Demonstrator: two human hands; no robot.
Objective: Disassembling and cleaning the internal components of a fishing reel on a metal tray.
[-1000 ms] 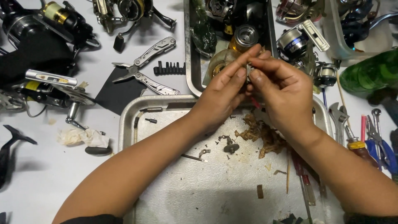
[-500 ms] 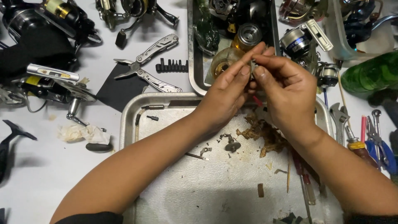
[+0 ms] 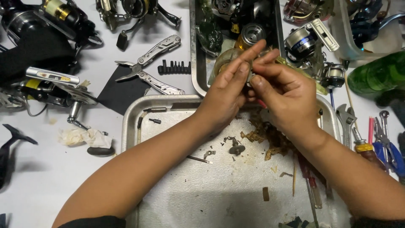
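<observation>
My left hand (image 3: 230,86) and my right hand (image 3: 283,93) meet fingertip to fingertip above the far edge of a metal tray (image 3: 130,122). Between the fingertips they pinch a small metal part (image 3: 249,78), mostly hidden by the fingers. Below the hands, on the tray floor, lie small screws and a small gear (image 3: 236,149) beside a clump of brown debris (image 3: 270,137). A thin pin (image 3: 198,159) lies just left of these parts.
A second tray (image 3: 195,50) behind holds reel parts. Fishing reels (image 3: 55,17) lie at the top left, with multi-tool pliers (image 3: 147,63), a bit strip (image 3: 174,67) and crumpled tissue (image 3: 82,136). A green bottle (image 3: 375,76), wrench (image 3: 346,120) and pliers (image 3: 390,147) are at right.
Both hands have stayed together over the tray's far edge, with small shifts of the fingers around the pinched part. Nothing else has moved.
</observation>
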